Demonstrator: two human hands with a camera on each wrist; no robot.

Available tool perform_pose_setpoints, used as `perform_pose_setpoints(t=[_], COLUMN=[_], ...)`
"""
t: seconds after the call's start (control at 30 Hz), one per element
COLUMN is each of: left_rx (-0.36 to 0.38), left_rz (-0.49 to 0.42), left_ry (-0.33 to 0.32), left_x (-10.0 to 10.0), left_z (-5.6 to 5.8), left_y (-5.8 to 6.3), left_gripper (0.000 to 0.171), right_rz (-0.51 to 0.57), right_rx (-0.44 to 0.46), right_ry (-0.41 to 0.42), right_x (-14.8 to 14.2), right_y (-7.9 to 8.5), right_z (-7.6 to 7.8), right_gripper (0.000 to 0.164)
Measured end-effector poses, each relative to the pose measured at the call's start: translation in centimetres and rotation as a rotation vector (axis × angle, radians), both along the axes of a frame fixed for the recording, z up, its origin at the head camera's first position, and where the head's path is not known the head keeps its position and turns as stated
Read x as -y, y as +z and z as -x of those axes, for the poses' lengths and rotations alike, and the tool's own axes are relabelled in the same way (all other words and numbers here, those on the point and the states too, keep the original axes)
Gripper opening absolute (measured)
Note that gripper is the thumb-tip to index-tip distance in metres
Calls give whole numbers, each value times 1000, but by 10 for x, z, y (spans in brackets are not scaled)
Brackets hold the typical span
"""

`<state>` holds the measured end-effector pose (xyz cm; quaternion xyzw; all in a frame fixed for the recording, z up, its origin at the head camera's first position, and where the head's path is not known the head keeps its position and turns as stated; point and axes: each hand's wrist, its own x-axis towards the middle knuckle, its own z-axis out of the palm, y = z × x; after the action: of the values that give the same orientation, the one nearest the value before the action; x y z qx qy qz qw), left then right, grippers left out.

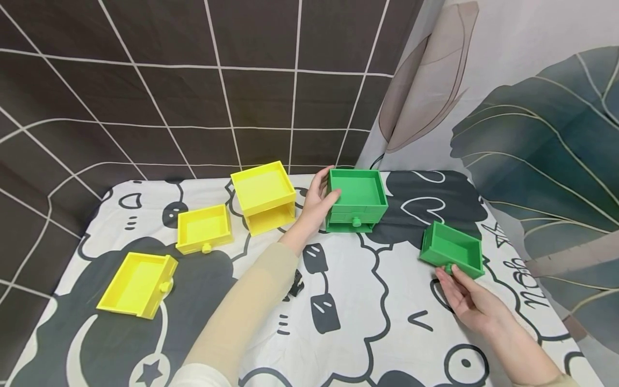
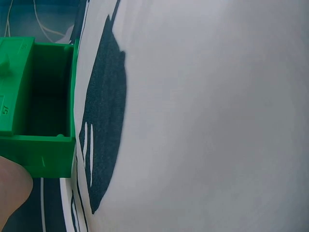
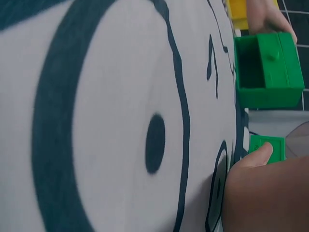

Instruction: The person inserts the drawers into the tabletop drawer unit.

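Drawer knob [image 1: 448,268], half hidden, is pinched by the right hand [image 1: 476,309]; the left hand [image 1: 316,203] grips the green cabinet [image 1: 359,187].

I seem to be looking in on a home: cartoon cloth [image 1: 353,338] spread below, gridded drape [image 1: 261,99] behind, leaf-print drape [image 1: 546,156] to the right.

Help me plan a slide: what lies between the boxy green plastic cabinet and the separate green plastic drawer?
In the head view, only black-and-white printed cloth lies between cabinet and drawer.
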<state>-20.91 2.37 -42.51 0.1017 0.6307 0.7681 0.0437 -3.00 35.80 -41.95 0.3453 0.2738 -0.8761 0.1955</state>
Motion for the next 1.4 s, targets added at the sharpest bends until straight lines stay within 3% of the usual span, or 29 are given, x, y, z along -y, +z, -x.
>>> perform_pose_setpoints(t=[1.0, 1.4], left_rx=[-4, 19], left_rz=[12, 22], left_ry=[5, 13], left_x=[0, 0], left_z=[0, -2], left_y=[-1, 1], left_gripper=[66, 64], right_rz=[-151, -143], right_rx=[-18, -58], right_ry=[131, 177], right_x=[47, 63], right_y=[3, -1], right_z=[5, 4], right_gripper=[27, 27])
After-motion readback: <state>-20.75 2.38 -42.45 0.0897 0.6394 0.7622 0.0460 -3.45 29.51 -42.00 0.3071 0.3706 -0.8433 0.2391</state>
